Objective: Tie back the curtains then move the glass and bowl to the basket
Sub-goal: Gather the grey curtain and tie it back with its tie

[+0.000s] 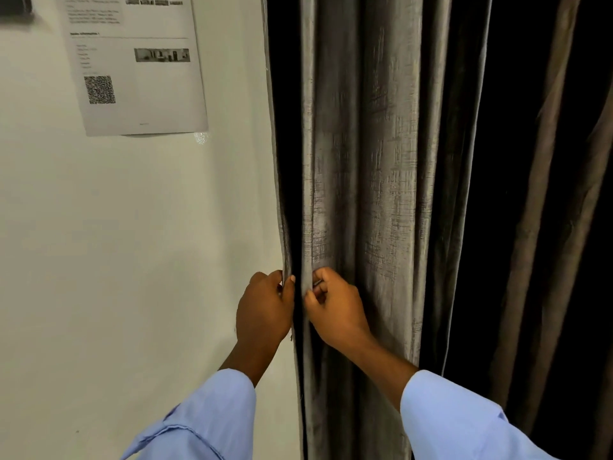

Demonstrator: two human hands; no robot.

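Two hands at lower centre of the head view. Risk: slippery fabric slides out of the pinches, folds spread again. Left hand (265,307) is curled, pinching the leading edge of the grey-brown textured curtain (371,167) beside the white wall (132,244). Right hand (335,307) pinches the next fold. No tie-back, glass, bowl or basket visible.
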